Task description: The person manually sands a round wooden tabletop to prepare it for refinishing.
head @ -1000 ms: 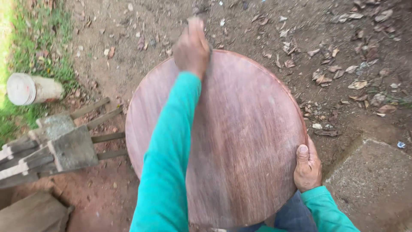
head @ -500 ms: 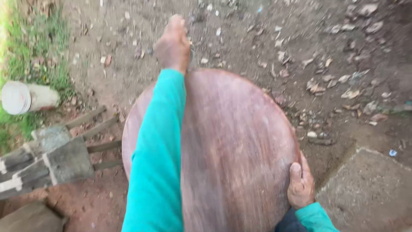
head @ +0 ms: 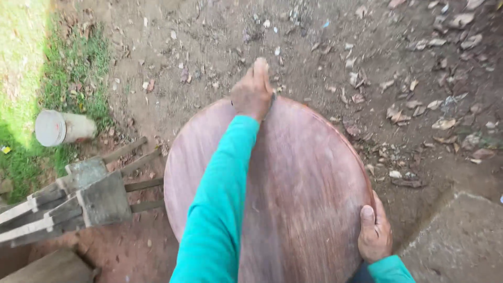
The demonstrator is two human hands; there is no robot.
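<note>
Hands point(head: 253, 93) gripping round, smooth wooden tabletop point(head: 309, 178)

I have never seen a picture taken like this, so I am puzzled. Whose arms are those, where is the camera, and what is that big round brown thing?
The camera sits on a person's head and looks down, so you see that person's own arms in teal sleeves. The big round thing is a wooden disc, reddish brown and dusty. The left hand reaches to its far edge and presses something thin against the wood; I cannot tell what. The right hand grips the near right edge. Around it is bare dirt with dry leaves. To the left are grass, a pale cylinder lying on its side, and a rough wooden frame.
</note>
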